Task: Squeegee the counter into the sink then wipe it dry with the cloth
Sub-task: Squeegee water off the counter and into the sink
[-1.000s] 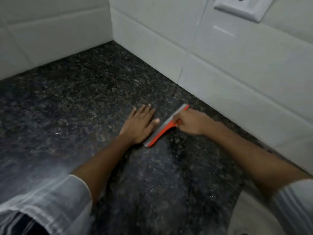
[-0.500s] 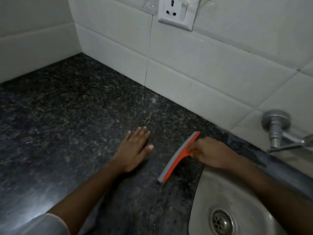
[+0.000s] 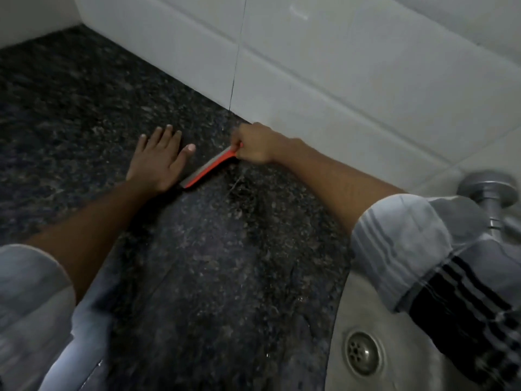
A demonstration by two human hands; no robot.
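Note:
An orange and grey squeegee [image 3: 207,169] lies with its blade on the dark speckled granite counter [image 3: 197,277], near the tiled back wall. My right hand [image 3: 255,143] is closed on its handle at the wall end. My left hand [image 3: 159,160] rests flat on the counter, fingers spread, just left of the blade's near end. The steel sink [image 3: 349,320] with its round drain [image 3: 363,352] sits at the lower right, partly covered by my right sleeve. No cloth is in view.
White wall tiles [image 3: 310,66] run along the back and meet a side wall at the far left corner. A metal tap base [image 3: 489,193] sticks out of the wall above the sink, right of my right arm.
My right hand has carried the squeegee from the sink's edge back up toward the wall, close beside my left hand. The left hand has stayed flat on the counter.

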